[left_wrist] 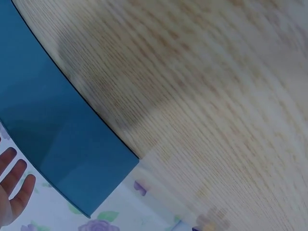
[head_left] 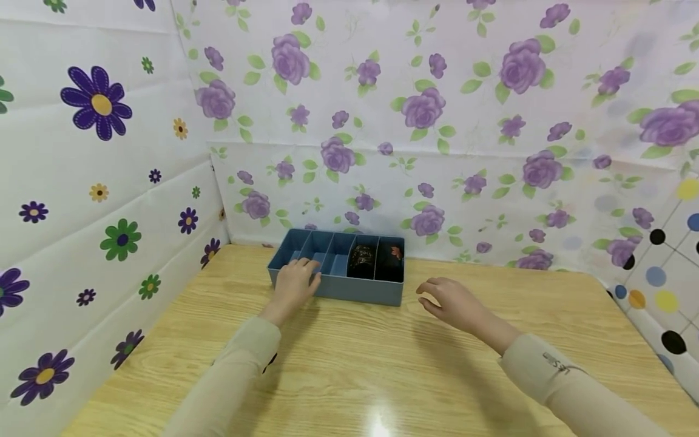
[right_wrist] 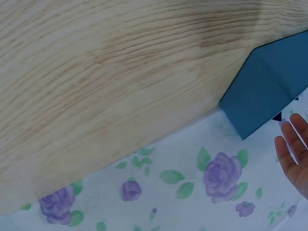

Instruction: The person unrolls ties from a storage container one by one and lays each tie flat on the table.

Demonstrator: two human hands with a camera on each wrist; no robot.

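Observation:
A blue-grey divided box stands at the back of the table, its compartments side by side in a row. In the second compartment from the right sits a dark bundle with a pale pattern. Beside it, in the rightmost one, is a black bundle with a red-orange motif. My left hand hovers over the box's front rim toward the left, fingers loosely bent and holding nothing. To the right of the box, apart from it, my right hand hangs above the table with relaxed fingers and nothing in them.
The wood-grain table reaches back to a wall covering with purple roses. A flower-print sheet closes off the left side, and a dotted one borders the right edge.

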